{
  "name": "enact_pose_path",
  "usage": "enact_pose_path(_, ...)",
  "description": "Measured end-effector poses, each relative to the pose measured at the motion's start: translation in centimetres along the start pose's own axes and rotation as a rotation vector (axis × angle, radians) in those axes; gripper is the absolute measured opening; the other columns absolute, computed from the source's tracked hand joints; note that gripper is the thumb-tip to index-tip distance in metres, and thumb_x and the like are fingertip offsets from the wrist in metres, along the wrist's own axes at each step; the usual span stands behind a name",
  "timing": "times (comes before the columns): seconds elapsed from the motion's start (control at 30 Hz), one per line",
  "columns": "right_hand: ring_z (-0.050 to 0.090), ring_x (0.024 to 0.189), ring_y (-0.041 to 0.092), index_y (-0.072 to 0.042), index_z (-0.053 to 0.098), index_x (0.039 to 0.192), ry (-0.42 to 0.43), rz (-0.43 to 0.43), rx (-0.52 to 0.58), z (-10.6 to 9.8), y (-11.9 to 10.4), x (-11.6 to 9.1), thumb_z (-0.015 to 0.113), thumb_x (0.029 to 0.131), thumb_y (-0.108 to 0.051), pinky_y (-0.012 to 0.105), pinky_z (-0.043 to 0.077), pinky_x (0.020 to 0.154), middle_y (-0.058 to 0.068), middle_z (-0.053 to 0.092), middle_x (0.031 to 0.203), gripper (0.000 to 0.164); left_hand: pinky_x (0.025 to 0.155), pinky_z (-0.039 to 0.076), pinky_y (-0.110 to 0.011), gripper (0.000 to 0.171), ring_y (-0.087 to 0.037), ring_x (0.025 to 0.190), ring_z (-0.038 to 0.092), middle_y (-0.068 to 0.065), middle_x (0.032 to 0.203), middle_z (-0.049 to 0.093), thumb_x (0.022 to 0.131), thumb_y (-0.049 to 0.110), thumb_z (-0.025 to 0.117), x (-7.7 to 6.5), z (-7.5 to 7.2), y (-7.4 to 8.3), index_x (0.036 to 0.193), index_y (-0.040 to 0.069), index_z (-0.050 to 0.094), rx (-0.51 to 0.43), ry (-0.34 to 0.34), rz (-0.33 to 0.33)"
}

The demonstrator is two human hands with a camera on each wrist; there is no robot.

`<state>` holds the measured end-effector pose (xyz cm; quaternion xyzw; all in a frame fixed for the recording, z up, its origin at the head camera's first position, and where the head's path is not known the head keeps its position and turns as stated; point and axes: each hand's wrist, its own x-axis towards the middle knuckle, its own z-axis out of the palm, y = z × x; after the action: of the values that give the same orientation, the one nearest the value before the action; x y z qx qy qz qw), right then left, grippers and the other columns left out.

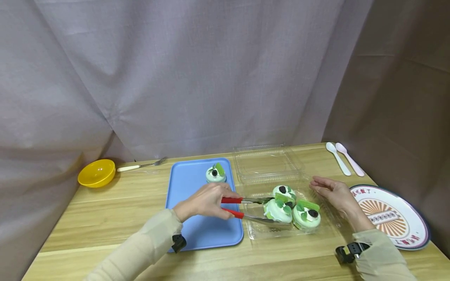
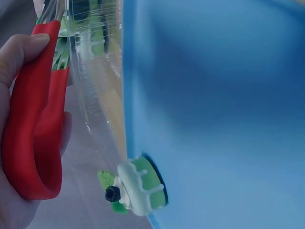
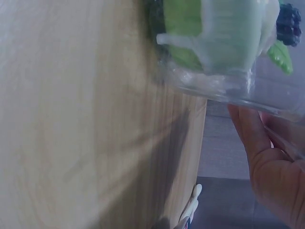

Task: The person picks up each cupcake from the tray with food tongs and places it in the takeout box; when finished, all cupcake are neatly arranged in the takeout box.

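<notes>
My left hand [image 1: 209, 201] grips the red handles of metal tongs [image 1: 232, 200]. Their metal arms reach to either side of a mint-green toy cake [image 1: 277, 212] with white icing and a leaf. That cake is in a clear plastic container [image 1: 260, 233], beside a front-right cake [image 1: 306, 218] and a rear cake [image 1: 284, 191], both topped with dark berries. At the container's right side, my right hand [image 1: 337, 199] has its fingers stretched out, fingertips right at the wall. Another green cake [image 2: 143, 186] stands on the blue tray [image 1: 204, 236] to the left.
The container's clear lid [image 1: 267, 162] lies folded back behind it. To the far left are a yellow bowl [image 1: 96, 173] and a fork [image 1: 130, 168] with a pale handle. On the right are a patterned plate [image 1: 386, 214], a white spoon [image 1: 339, 160] and a pink spoon [image 1: 349, 160]. Curtains surround the table.
</notes>
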<state>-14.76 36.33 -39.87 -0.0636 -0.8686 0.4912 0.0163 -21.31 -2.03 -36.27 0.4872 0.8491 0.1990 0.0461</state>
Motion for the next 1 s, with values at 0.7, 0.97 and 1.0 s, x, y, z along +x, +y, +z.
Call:
enact_pose_path(0.7, 0.051, 0.085, -0.024, 0.018, 0.04, 0.138, 0.013, -0.009, -0.025, 0.1, 0.1, 0.0, 0.054, 0.097, -0.008, 0.004, 0.046, 0.076, 0.03, 0.061, 0.124, 0.05, 0.053, 0.03, -0.015, 0.048, -0.004, 0.065, 0.042, 0.004, 0.079, 0.061, 0.069, 0.032, 0.079, 1.4, -0.7, 0.9, 0.114, 0.018, 0.074, 0.139, -0.044, 0.07)
enact_pose_path(0.97, 0.051, 0.085, -0.024, 0.018, 0.04, 0.138, 0.016, -0.007, -0.038, 0.2, 0.0, 0.0, 0.054, 0.098, -0.009, 0.004, 0.046, 0.076, 0.034, 0.057, 0.127, 0.05, 0.053, 0.031, -0.015, 0.047, -0.005, 0.066, 0.043, 0.002, 0.082, 0.062, 0.069, 0.031, 0.079, 1.6, -1.1, 1.3, 0.115, 0.019, 0.074, 0.171, -0.069, 0.053)
enact_pose_path(1.0, 0.051, 0.085, -0.024, 0.018, 0.04, 0.138, 0.016, -0.006, -0.038, 0.2, 0.0, -0.1, 0.054, 0.098, -0.008, 0.004, 0.046, 0.076, 0.034, 0.055, 0.128, 0.05, 0.054, 0.031, -0.015, 0.047, -0.006, 0.066, 0.043, 0.002, 0.082, 0.062, 0.069, 0.031, 0.079, 1.7, -1.2, 1.3, 0.115, 0.019, 0.074, 0.171, -0.07, 0.054)
